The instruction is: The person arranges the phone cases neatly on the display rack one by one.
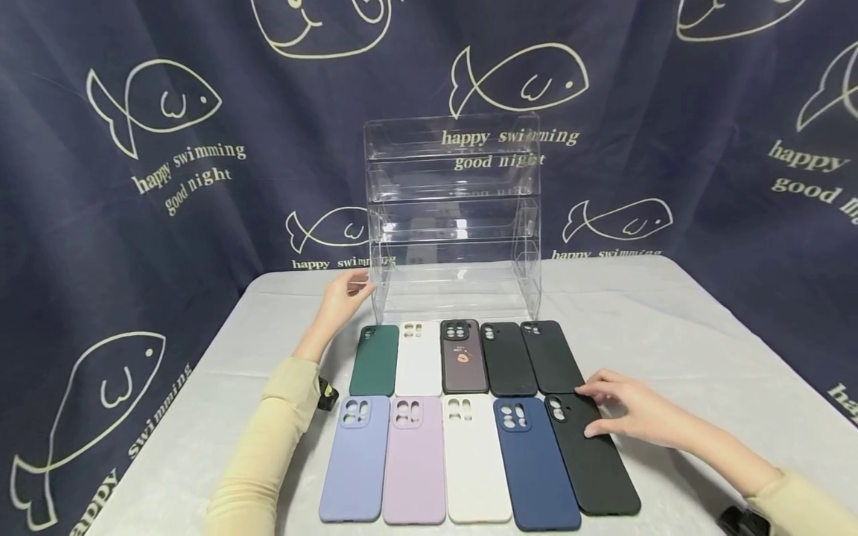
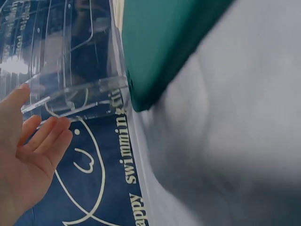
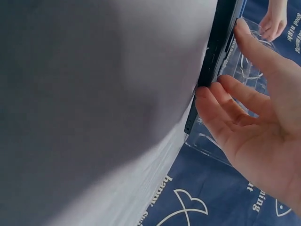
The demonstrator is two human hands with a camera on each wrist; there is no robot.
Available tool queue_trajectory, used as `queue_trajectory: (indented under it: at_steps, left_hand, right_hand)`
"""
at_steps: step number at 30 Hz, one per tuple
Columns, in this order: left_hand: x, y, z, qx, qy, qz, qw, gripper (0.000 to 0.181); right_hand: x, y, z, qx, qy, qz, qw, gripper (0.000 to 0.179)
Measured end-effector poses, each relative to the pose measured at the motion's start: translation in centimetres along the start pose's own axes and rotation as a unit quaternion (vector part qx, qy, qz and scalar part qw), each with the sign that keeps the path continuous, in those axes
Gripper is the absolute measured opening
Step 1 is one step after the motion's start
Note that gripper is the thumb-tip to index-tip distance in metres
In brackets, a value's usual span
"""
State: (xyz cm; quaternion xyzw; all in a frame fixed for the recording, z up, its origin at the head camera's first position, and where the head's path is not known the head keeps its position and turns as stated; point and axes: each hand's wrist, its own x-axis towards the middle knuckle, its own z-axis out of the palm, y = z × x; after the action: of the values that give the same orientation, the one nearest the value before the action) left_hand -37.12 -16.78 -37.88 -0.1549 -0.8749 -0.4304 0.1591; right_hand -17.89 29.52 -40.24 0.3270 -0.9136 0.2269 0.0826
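Observation:
Beside the lower left side of a clear plastic tiered rack (image 1: 456, 294), my left hand (image 1: 345, 296) has its fingers loosely bent. In the left wrist view a gap shows between thumb and fingers; whether the fingertips touch the rack I cannot tell. My right hand (image 1: 633, 409) rests at the upper right corner of a black phone case (image 1: 593, 469) in the front row. Its thumb lies over that case, and its fingertips reach the lower corner of another black phone case (image 1: 553, 357) behind. In the right wrist view the fingers are relaxed against the dark case edges.
Other phone cases lie in two rows: green (image 1: 374, 361), white (image 1: 418, 365), dark patterned (image 1: 464, 372) and black (image 1: 509, 361) behind; periwinkle (image 1: 355, 469), lilac (image 1: 414, 469), white (image 1: 477, 469) and blue (image 1: 538, 476) in front. Beneath is a pale tablecloth (image 1: 234, 409); a navy curtain (image 1: 402, 82) hangs behind.

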Motion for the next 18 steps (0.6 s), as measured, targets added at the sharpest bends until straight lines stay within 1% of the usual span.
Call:
queue_trajectory:
  at_steps: [4,7,10,13,18]
  left_hand:
    - [0.31,0.22,0.37,-0.009,0.002,0.007,0.9999,0.043]
    - [0.48,0.27,0.39,-0.023,0.000,-0.005,0.9997,0.043]
    - [0.54,0.22,0.35,-0.039,-0.006,-0.024,0.9989,0.044]
    - [0.61,0.04,0.41,-0.052,-0.011,-0.034,0.9980,0.045]
    - [0.78,-0.12,0.69,-0.065,-0.012,-0.033,0.9972,0.046]
  right_hand:
    - [-0.08,-0.03,-0.04,0.004,-0.006,0.003,1.0000,0.060]
    - [-0.15,0.02,0.09,0.016,-0.001,-0.005,0.9999,0.058]
    - [-0.32,0.11,0.24,0.035,0.000,-0.009,0.9993,0.054]
    - [-0.60,0.23,0.24,0.045,-0.006,0.003,0.9990,0.055]
    - [-1.02,0.23,-0.10,0.039,-0.026,0.034,0.9983,0.059]
